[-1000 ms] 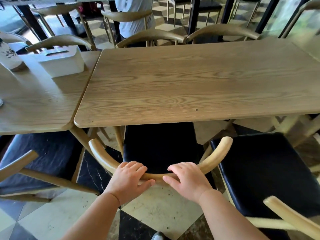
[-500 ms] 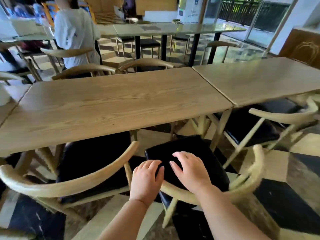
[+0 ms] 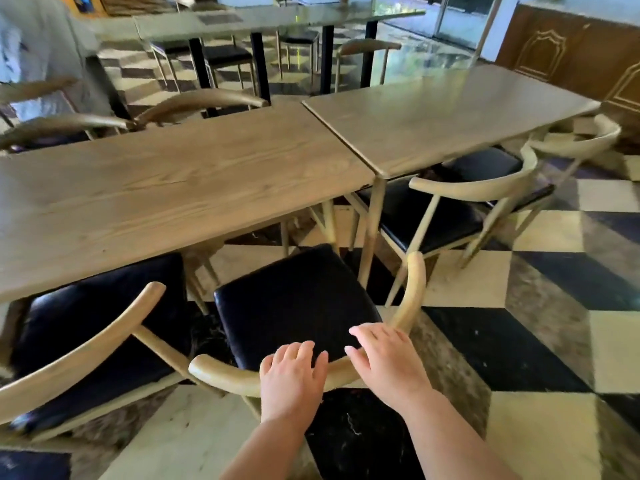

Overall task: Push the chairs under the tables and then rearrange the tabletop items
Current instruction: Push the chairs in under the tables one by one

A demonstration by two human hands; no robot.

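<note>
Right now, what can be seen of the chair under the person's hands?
The chair has a curved pale wooden backrest rail and a glossy black padded seat. It stands upright on the checkered floor, almost wholly clear of the wooden table, only the seat's front corner near its edge. The left hand and right hand rest on the rail, fingers spread.

— What's the chair (image 3: 298,303) doing on my feed?
— Black seat, curved pale wooden backrest, upright, angled toward one o'clock, only its front edge under the wooden surface (image 3: 166,188).
</note>
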